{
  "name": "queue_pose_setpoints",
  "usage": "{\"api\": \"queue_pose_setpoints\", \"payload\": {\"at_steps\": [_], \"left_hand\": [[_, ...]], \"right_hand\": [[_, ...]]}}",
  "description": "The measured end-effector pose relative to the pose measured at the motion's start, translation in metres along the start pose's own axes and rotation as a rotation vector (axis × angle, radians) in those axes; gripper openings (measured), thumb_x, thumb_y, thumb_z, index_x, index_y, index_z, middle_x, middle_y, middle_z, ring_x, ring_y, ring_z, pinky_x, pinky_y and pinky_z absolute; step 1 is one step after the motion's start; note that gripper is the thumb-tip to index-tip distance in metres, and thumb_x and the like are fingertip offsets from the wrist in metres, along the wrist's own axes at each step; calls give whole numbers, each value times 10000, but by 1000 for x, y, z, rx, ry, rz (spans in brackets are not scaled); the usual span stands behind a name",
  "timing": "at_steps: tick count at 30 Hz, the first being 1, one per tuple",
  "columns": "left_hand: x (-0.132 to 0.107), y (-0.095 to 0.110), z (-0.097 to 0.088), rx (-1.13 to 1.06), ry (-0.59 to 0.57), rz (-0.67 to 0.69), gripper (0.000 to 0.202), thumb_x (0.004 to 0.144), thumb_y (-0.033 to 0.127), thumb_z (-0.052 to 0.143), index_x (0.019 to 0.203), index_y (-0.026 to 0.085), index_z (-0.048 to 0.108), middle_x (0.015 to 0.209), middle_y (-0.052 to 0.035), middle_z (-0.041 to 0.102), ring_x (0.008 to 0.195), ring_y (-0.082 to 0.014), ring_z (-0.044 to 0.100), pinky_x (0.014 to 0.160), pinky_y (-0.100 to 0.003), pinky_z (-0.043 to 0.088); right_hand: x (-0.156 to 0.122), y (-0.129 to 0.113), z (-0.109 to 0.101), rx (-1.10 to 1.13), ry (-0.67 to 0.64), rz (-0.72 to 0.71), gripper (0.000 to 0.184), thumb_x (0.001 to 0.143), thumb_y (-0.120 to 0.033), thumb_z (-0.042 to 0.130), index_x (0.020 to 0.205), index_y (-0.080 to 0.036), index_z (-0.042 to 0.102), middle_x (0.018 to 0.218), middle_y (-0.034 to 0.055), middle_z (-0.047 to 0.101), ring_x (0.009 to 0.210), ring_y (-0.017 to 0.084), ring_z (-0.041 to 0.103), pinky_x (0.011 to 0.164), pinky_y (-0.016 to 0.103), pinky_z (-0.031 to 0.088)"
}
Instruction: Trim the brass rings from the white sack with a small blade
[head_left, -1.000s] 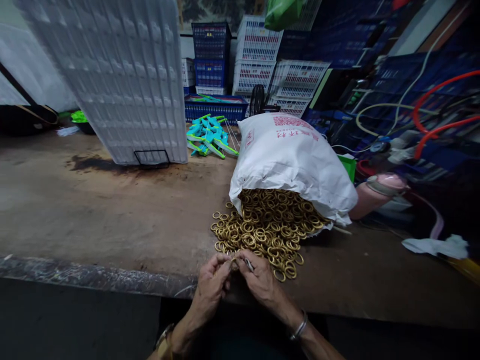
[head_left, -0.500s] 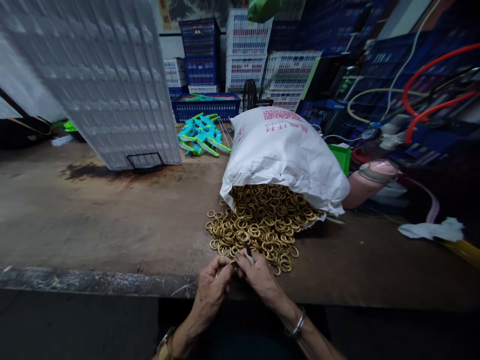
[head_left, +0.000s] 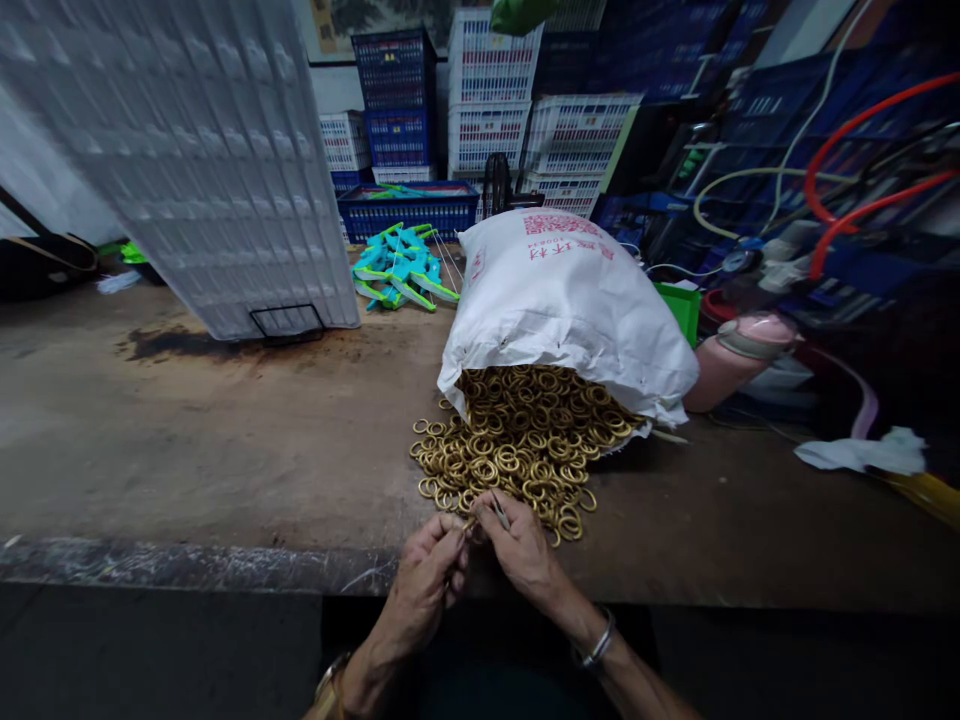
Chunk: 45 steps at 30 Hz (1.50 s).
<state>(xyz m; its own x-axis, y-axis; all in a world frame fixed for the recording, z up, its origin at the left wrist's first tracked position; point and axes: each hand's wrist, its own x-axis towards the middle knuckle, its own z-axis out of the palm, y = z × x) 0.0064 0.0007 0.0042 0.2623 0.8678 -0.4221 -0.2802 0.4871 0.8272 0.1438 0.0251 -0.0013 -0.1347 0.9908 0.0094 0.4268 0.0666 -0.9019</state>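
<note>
A heap of brass rings (head_left: 517, 445) spills from the mouth of a white sack (head_left: 566, 300) lying on the worn wooden bench (head_left: 225, 440). Just in front of the heap, at the bench's near edge, my left hand (head_left: 426, 578) pinches a brass ring between its fingertips. My right hand (head_left: 523, 552) is closed on a small thin metal piece (head_left: 499, 513) that sticks up from the fingers. The two hands meet fingertip to fingertip.
A tall stack of white plastic trays (head_left: 217, 170) stands at the back left. Turquoise and green plastic parts (head_left: 401, 265) lie behind the sack. Blue and white crates (head_left: 487, 110) are stacked at the back. A pink bottle (head_left: 739, 355), hoses and a white rag (head_left: 862, 452) crowd the right.
The view has shifted slightly, so the sack and rings sit a little higher and to the left. Both hands stay together at the bench edge, working the ring and the metal piece.
</note>
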Motion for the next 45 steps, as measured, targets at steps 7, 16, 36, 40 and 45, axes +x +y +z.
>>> {"api": "queue_pose_setpoints", "payload": {"at_steps": [7, 16, 36, 40, 45], "left_hand": [[2, -3, -3, -2, 5, 56, 345, 743, 508, 567, 753, 186, 446, 543, 72, 427, 406, -33, 323, 389, -145, 216], [-1, -2, -5, 109, 90, 86, 403, 694, 559, 582, 692, 189, 423, 513, 72, 429, 390, -35, 321, 374, -159, 204], [-13, 6, -16, -408, -143, -6, 125, 780, 288, 556, 797, 181, 495, 740, -6, 557, 444, -45, 407, 366, -157, 234], [-11, 4, -20, -507, -167, -64, 173, 724, 257, 614, 852, 180, 527, 719, -1, 537, 497, -65, 462, 355, -141, 220], [-6, 1, -23, -510, -115, -91, 176, 731, 286, 634, 736, 134, 546, 691, -17, 532, 545, -70, 485, 365, -133, 244]], "right_hand": [[-13, 8, 4, -448, -119, -125, 294, 659, -28, 376, 828, -194, 551, 709, 10, 600, 648, 136, 524, 595, 222, 302], [-12, 7, 8, -586, -133, -133, 350, 633, -10, 353, 885, -185, 521, 738, 26, 628, 654, 146, 544, 590, 236, 279], [29, -13, -8, -931, 43, -101, 464, 736, -66, 439, 1163, -229, 513, 941, 54, 635, 748, 161, 596, 613, 249, 351], [36, -20, -5, -989, 22, -79, 351, 772, -88, 433, 1071, -227, 553, 868, 46, 643, 674, 151, 586, 552, 252, 291], [41, -15, -10, -865, 58, -96, 266, 738, -69, 437, 913, -201, 586, 812, 38, 643, 665, 144, 568, 552, 246, 277]]}}
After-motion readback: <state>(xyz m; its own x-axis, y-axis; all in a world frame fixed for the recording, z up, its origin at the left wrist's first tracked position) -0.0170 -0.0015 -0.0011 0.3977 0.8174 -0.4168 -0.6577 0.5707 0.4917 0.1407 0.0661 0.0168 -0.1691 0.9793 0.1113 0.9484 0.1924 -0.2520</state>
